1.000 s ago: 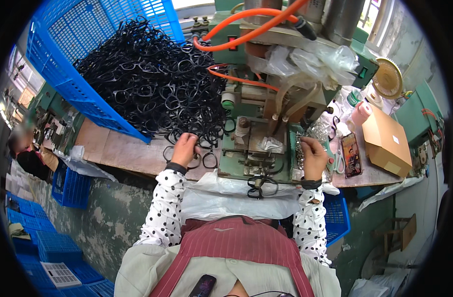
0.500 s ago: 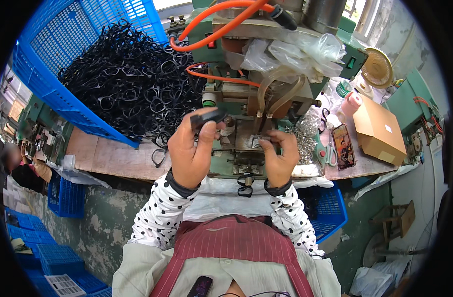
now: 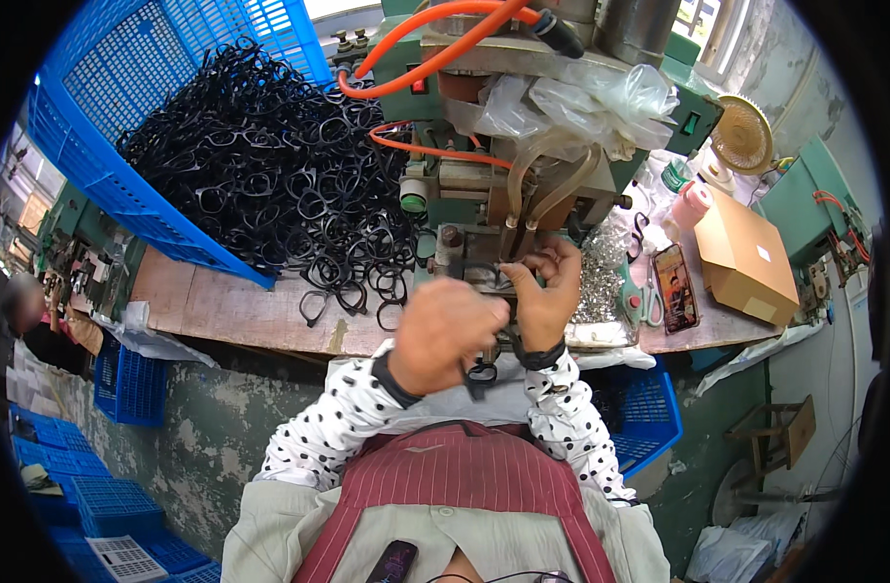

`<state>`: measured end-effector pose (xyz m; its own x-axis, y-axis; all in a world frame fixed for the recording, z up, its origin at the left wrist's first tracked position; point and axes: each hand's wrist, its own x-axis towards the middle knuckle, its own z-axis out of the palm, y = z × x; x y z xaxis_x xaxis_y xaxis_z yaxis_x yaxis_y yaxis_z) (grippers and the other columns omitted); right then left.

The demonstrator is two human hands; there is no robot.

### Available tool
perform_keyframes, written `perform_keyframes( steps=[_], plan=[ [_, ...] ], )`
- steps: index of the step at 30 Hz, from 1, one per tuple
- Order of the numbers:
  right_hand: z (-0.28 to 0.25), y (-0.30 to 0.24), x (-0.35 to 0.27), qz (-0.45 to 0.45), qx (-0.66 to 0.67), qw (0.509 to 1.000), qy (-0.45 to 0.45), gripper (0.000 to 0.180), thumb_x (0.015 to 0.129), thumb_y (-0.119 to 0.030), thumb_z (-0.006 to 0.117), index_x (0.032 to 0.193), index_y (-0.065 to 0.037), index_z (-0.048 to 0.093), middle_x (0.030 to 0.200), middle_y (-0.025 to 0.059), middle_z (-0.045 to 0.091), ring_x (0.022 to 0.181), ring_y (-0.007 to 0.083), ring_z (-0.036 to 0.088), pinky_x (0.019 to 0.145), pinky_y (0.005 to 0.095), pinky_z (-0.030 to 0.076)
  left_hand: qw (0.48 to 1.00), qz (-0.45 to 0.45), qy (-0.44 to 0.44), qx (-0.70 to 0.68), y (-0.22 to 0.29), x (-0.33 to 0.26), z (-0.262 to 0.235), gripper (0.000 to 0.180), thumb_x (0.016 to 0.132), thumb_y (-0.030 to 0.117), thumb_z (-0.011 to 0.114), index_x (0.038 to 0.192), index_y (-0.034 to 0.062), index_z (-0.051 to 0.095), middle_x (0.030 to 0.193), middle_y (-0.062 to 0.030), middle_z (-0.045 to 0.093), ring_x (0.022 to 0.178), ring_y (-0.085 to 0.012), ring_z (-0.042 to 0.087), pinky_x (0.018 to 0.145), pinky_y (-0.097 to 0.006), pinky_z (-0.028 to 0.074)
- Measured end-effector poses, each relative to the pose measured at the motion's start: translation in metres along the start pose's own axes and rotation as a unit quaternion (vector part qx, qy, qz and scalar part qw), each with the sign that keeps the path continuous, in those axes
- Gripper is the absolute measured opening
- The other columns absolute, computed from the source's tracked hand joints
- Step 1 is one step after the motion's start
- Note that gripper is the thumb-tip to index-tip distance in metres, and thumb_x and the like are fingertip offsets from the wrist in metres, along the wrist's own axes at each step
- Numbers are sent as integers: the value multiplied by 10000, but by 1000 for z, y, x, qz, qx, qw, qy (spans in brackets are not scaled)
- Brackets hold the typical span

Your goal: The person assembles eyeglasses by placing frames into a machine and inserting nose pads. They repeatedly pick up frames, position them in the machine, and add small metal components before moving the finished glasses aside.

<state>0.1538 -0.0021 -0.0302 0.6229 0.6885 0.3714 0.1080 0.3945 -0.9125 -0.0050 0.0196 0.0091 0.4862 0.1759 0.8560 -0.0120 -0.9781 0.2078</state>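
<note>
My right hand (image 3: 547, 296) is at the bench machine's work platform, thumb and fingers pinched at the end of a black eyeglass frame (image 3: 481, 273) that lies across it. My left hand (image 3: 447, 335) is in front of the platform, smeared by motion, so its fingers and anything in them cannot be made out. Just below it, another black eyeglass frame (image 3: 482, 373) shows at the bench's front edge, partly hidden by the hand. Two clear tubes (image 3: 529, 209) come down over the platform.
A tipped blue crate (image 3: 139, 199) spills a heap of black eyeglass frames (image 3: 270, 175) at the left. Right of the machine are shiny metal bits (image 3: 600, 282), scissors (image 3: 651, 301), a phone (image 3: 674, 289) and a cardboard box (image 3: 746, 255). A blue basket (image 3: 649, 418) stands below.
My left hand has come down and right toward me from beside the machine; the black frame it held no longer shows in it. A black frame now lies at my right fingers.
</note>
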Motion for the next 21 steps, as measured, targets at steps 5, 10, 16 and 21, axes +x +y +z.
perform_keyframes(
  steps=[5,10,16,21],
  plan=[
    [-58,18,29,-51,-218,973,58,398,749,-17,736,1127,-23,615,1036,98,670,942,202,642,855,328,497,994,32,-96,-45,-2,-15,33,401,779,-3,625,1177,37,609,1211,-113,628,1056,-274,622,945,-444,491],
    [-168,77,50,-20,-379,925,-4,268,791,-140,724,1035,-61,643,938,90,703,800,265,651,714,372,503,992,33,-118,-42,-8,-13,36,433,762,4,624,1193,46,602,1257,-116,608,1047,-281,616,949,-443,487],
    [-164,55,12,-36,-628,773,-81,314,760,-230,759,988,-65,620,847,130,628,772,341,626,673,443,492,993,33,-103,-42,-8,-15,38,421,763,2,626,1181,39,607,1247,-130,623,1038,-289,629,935,-444,492],
    [-157,69,28,-27,-442,896,18,98,794,-132,703,810,-55,645,773,118,625,742,310,624,676,407,487,990,25,-129,-56,-4,-12,34,457,759,-12,588,1212,47,597,1280,-121,599,1082,-278,607,985,-452,462]
  ],
)
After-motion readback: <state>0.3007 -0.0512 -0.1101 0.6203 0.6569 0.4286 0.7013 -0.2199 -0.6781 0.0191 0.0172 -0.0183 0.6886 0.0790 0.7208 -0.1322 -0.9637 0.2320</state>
